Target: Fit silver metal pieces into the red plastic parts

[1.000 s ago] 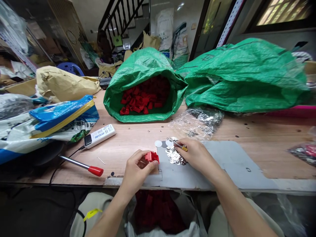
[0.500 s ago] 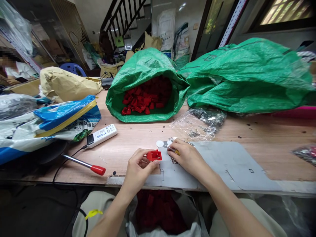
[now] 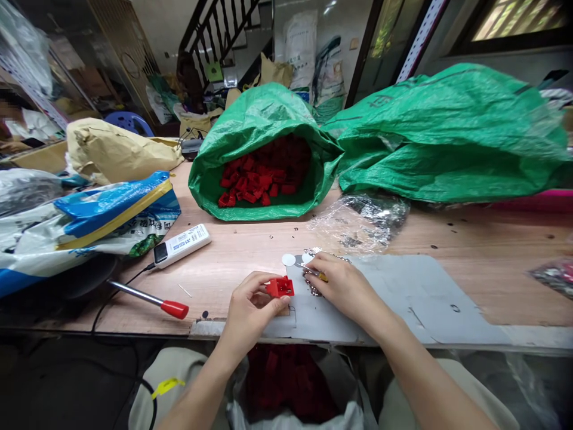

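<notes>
Between the fingers and thumb of my left hand (image 3: 250,304) is a small red plastic housing (image 3: 282,287), its open side up with a bit of metal showing inside. My right hand (image 3: 342,283) is closed on a small tool with a yellow handle (image 3: 323,277) and a thin metal shaft, whose tip points left toward a white disc (image 3: 289,260). Small shiny metal parts (image 3: 313,289) lie heaped beside and partly under my right hand. Both hands are over the front of a grey sheet (image 3: 385,298) on the table.
A green sack (image 3: 264,101) lies open behind, with red housings (image 3: 250,182) inside. Right of it are another green sack (image 3: 447,137) and a clear bag of metal parts (image 3: 371,224). At left are a white device (image 3: 182,245) and a red-tipped lever (image 3: 174,309). Red pieces (image 3: 286,382) fill a bag below.
The red housing has tipped slightly in my left hand and sits a little lower. My right hand with the tool has barely moved. The whole view has shifted slightly.
</notes>
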A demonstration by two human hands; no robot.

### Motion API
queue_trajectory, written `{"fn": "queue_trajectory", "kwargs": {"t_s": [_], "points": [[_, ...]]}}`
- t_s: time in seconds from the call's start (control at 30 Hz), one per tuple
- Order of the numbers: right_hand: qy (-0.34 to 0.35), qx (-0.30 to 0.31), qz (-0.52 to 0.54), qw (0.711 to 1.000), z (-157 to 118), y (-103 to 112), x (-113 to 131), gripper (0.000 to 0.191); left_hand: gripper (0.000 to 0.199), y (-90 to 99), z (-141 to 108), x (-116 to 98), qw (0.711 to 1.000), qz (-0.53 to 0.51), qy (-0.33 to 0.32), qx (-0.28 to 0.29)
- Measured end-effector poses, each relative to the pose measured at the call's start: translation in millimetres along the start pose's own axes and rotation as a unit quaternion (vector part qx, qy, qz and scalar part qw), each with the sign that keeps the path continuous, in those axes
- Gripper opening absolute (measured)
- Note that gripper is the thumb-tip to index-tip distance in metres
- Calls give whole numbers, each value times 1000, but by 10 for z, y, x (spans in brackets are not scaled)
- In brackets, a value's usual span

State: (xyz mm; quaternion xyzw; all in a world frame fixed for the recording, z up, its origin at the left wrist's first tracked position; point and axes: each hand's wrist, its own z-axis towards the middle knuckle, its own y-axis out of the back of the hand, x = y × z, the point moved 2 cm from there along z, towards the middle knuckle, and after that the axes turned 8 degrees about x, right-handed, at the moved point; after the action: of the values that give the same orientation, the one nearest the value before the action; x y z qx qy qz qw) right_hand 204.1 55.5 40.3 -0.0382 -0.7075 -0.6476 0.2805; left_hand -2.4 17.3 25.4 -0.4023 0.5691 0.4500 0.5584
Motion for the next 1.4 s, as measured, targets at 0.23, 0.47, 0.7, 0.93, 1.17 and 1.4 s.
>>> {"fn": "queue_trajectory", "kwargs": {"t_s": [0.23,0.47,0.7,0.93,1.17,1.4], "points": [[-20,-14,-57,998,-12,-25,95,8,26,-28,2,15,1000,-1,-8,-2],[-44,-18,-108,993,-21,-78,156,15,25,-36,-4,29,999,25,-21,-9],[-38,-20,-132,990,-55,-100,162,16,25,-21,-10,27,999,38,-25,-12],[-47,-27,-102,993,-58,-61,189,17,24,-5,-2,28,998,58,-37,-13],[-66,-51,290,953,-8,-12,188,24,24,-28,-33,29,996,48,-64,-49],[-44,-55,390,918,18,-175,351,29,25,-66,-77,36,992,-12,-89,-85]]}}
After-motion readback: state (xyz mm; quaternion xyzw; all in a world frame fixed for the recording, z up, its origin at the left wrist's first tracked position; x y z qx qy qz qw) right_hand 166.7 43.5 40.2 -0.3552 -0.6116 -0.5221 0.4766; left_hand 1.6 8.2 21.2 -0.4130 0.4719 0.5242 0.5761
